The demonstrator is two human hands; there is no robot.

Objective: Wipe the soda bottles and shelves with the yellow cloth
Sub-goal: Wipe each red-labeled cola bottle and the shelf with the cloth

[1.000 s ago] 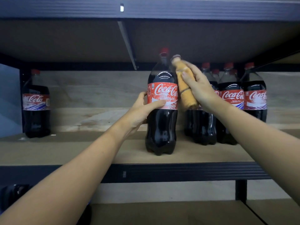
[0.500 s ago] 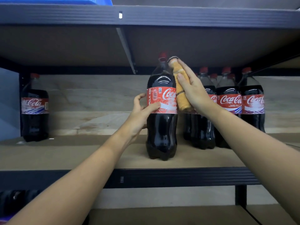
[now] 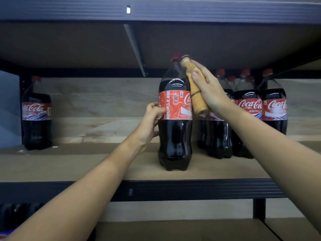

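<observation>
Turned by the left hand (image 3: 152, 117) gripping its label, the front bottle (image 3: 175, 119) shows a new face; the right hand (image 3: 211, 91) presses the yellow cloth (image 3: 195, 89) against its shoulder, wiping round.

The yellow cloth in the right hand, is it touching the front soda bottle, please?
Touching. The head view shows the right hand pressing the yellow cloth against the front soda bottle's right shoulder, with no gap between them.

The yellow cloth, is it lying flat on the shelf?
No, the right hand presses the yellow cloth against the side of the front soda bottle, well above the shelf.
</observation>
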